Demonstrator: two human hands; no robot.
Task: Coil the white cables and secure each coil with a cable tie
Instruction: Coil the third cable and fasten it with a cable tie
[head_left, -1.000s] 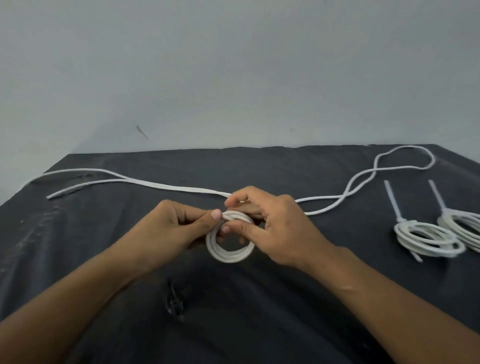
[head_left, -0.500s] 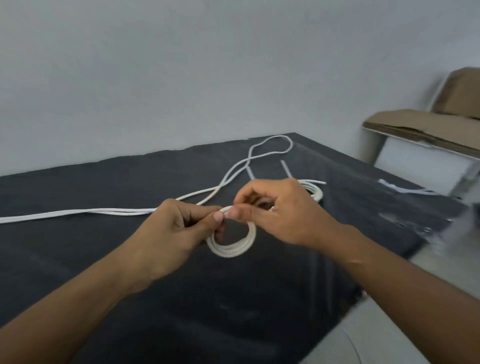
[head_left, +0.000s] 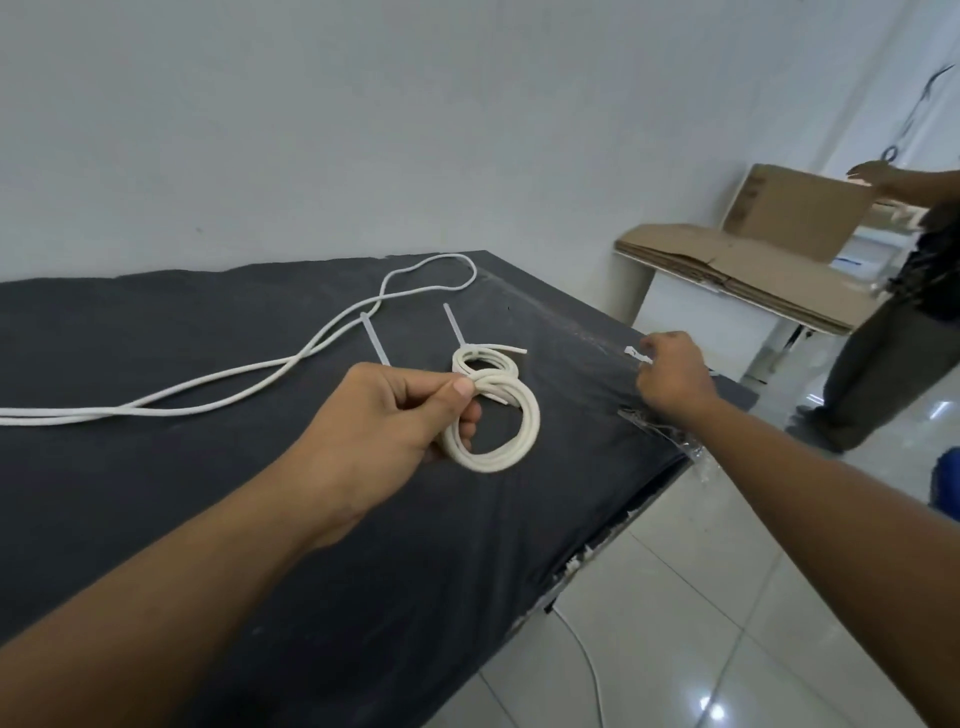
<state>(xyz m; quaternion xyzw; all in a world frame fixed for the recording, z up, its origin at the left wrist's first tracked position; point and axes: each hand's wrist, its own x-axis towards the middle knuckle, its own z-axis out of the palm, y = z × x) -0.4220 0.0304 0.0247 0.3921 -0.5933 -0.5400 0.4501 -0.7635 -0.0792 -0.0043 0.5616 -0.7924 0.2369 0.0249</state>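
Black cloth covers the table (head_left: 208, 493). My left hand (head_left: 384, 426) pinches a white coil (head_left: 511, 441) between thumb and curled fingers. To its right, at the table's edge, my right hand (head_left: 672, 379) pinches a cable tie (head_left: 638, 354). Just past my left fingertips lies a tied coil (head_left: 485, 364), with loose cable (head_left: 260, 374) beyond.

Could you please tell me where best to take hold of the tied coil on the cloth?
Pinch the tied coil at its right arc, from above: it lies flat, and its cable tie juts from the far side.

Tied coil (head_left: 485, 359) and loose cable (head_left: 52, 415) obstruct the table's (head_left: 156, 338) far side.
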